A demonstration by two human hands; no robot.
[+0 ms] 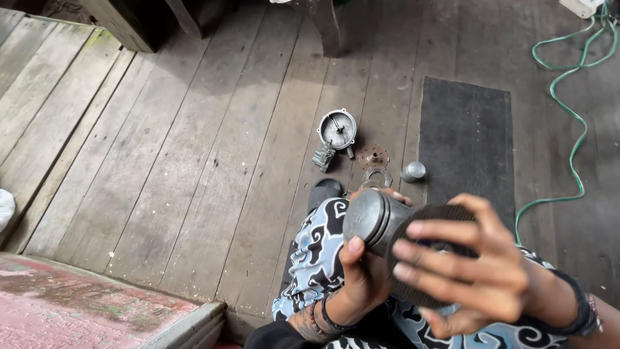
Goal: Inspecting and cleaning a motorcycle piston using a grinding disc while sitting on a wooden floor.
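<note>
The left hand [361,274] grips a dull grey metal piston [373,220], a smooth cylinder, held over the lap. The right hand [471,271] presses a dark, gritty abrasive sheet [413,294] against it, fingers spread. A round metal cover [338,129] lies on weathered plank floor [194,161]

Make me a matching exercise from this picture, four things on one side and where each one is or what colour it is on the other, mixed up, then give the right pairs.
Things:
1. piston
2. hose
3. mat
4. round cover

Descriptions:
A. green, looping at the right edge
B. dark rectangle flat on the floor
C. held in the left hand
D. grey metal, on the boards left of the mat

Pairs: 1-C, 2-A, 3-B, 4-D
</note>
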